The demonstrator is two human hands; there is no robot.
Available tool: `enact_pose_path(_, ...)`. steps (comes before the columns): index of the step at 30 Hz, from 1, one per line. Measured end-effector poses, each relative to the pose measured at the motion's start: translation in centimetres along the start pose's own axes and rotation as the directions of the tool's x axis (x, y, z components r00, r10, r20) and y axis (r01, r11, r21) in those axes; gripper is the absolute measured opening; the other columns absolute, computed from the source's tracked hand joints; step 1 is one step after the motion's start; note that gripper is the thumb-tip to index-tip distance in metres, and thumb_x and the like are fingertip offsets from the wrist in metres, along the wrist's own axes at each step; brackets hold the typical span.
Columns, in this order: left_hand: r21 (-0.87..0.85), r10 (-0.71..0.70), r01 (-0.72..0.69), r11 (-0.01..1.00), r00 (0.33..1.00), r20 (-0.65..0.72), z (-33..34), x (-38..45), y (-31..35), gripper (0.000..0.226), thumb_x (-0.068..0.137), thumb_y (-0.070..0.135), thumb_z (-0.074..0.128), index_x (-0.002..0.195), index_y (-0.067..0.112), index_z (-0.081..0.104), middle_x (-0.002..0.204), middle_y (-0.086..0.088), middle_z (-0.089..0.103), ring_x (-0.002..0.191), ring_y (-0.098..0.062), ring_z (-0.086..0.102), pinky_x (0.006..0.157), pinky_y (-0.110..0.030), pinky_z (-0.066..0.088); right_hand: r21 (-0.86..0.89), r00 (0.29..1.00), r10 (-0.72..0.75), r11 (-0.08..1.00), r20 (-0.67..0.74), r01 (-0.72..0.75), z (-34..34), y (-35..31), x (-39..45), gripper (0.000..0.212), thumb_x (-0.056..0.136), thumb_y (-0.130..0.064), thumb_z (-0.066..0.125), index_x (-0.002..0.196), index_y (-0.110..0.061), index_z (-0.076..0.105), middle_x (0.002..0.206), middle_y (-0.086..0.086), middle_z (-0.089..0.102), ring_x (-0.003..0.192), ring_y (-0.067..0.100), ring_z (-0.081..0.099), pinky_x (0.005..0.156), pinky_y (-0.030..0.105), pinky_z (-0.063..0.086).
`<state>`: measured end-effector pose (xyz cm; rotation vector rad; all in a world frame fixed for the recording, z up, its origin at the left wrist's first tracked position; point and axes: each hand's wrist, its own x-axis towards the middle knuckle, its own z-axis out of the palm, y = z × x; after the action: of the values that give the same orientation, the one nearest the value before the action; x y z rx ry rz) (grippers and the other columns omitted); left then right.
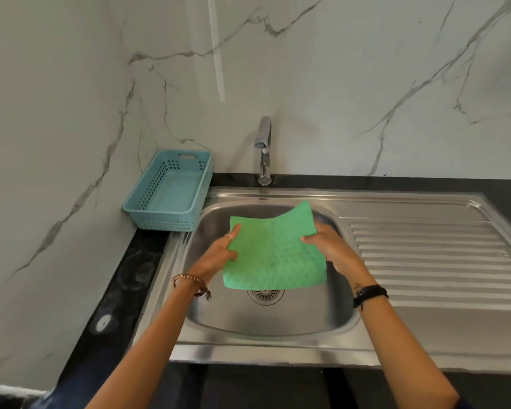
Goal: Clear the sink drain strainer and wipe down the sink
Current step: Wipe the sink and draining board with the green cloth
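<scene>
A green square cloth (273,249) is held flat and spread out above the steel sink bowl (278,317). My left hand (219,255) pinches its left edge, thumb on top. My right hand (331,246) grips its right edge, fingers under the cloth. The round drain strainer (265,296) sits in the bowl's floor; its upper half is hidden behind the cloth's lower edge. No debris shows on the visible part of the strainer.
A chrome tap (263,149) stands behind the bowl, no water running. A light blue perforated basket (171,191), with nothing in it, sits on the black counter at the left corner. The ribbed steel drainboard (434,261) extends to the right. Marble wall behind.
</scene>
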<state>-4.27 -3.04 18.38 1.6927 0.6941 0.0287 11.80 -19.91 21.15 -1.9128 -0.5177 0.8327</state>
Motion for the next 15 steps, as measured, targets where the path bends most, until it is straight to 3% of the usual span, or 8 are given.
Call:
enact_pose_path(3,0.218,0.18,-0.171,0.961,0.983,-0.022,1.4,-0.4,2.2,0.09,0.083,-0.011,0.04,0.142,0.041,-0.006,0.133,-0.003,0.04,0.081,-0.015,0.052,0.071,-0.028,0.052,-0.199,0.989,-0.144,0.971,-0.044,0.132,1.9,-1.2,0.1,0.047,0.091,0.0,0.045,0.135,-0.017,0.046,0.122,0.011,0.063,0.104,0.031,0.063,0.093,0.046,0.05)
enact_pose_path(5,0.347,0.334,-0.309,0.885,0.942,-0.012,3.1,-0.5,3.8,0.099,0.079,-0.01,0.038,0.136,0.046,-0.02,0.135,0.0,0.04,0.077,-0.014,0.054,0.054,-0.009,0.045,-0.053,0.983,-0.183,0.982,-0.014,0.182,3.8,-1.8,0.1,0.038,0.094,-0.01,0.047,0.129,-0.022,0.052,0.121,0.008,0.064,0.106,0.028,0.063,0.095,0.043,0.049)
enact_pose_path(6,0.405,0.373,-0.334,0.851,0.928,-0.017,4.0,-0.6,4.3,0.1,0.079,-0.007,0.04,0.133,0.046,-0.026,0.132,-0.003,0.045,0.075,-0.019,0.057,0.051,-0.01,0.044,0.074,0.987,-0.162,0.984,0.005,0.162,4.8,-2.0,0.0,0.028,0.095,-0.019,0.048,0.12,-0.028,0.058,0.117,0.005,0.066,0.105,0.022,0.064,0.093,0.039,0.051)
enact_pose_path(8,0.436,0.371,-0.315,0.843,0.928,-0.046,6.0,-0.9,5.1,0.1,0.084,0.001,0.045,0.134,0.039,-0.033,0.12,-0.017,0.057,0.082,-0.034,0.063,0.063,-0.034,0.054,0.25,0.993,-0.116,0.961,-0.013,0.116,6.1,-2.2,0.1,0.017,0.093,-0.041,0.049,0.095,-0.035,0.065,0.103,-0.003,0.071,0.092,0.012,0.068,0.08,0.031,0.055)
enact_pose_path(9,0.372,0.353,-0.314,0.874,0.935,-0.04,6.7,-0.9,5.2,0.1,0.086,0.002,0.046,0.135,0.036,-0.034,0.122,-0.019,0.057,0.091,-0.037,0.063,0.074,-0.045,0.055,0.307,0.994,-0.105,0.945,-0.044,0.113,6.4,-2.1,0.1,0.017,0.091,-0.045,0.05,0.09,-0.036,0.065,0.098,-0.004,0.072,0.088,0.009,0.069,0.077,0.029,0.056)
enact_pose_path(11,0.11,0.344,-0.339,0.934,0.939,-0.027,7.4,-1.3,5.1,0.1,0.087,-0.002,0.044,0.129,0.042,-0.035,0.139,-0.013,0.045,0.113,-0.026,0.056,0.09,-0.037,0.052,0.423,0.99,-0.108,0.896,-0.087,0.135,6.2,-1.6,0.3,0.013,0.091,-0.035,0.055,0.097,-0.033,0.066,0.093,-0.008,0.074,0.085,0.007,0.071,0.071,0.024,0.057)
enact_pose_path(13,-0.157,0.315,-0.317,0.935,0.948,-0.034,7.0,-1.3,4.7,0.094,0.089,-0.005,0.041,0.13,0.041,-0.029,0.148,-0.006,0.035,0.119,-0.012,0.048,0.085,-0.01,0.048,0.514,0.993,-0.095,0.849,-0.071,0.118,5.6,-1.2,0.5,0.022,0.09,-0.017,0.057,0.111,-0.021,0.063,0.085,-0.008,0.075,0.074,0.003,0.072,0.055,0.017,0.054)
enact_pose_path(15,-0.335,0.247,-0.27,0.903,0.963,-0.11,6.1,-1.5,4.6,0.079,0.091,-0.001,0.045,0.145,0.025,-0.005,0.141,-0.007,0.047,0.112,-0.011,0.056,0.076,-0.005,0.049,0.51,0.997,-0.067,0.857,-0.035,0.075,4.7,-1.4,0.4,0.025,0.091,-0.011,0.054,0.116,-0.011,0.06,0.085,-0.005,0.072,0.065,0.002,0.071,0.048,0.014,0.052)
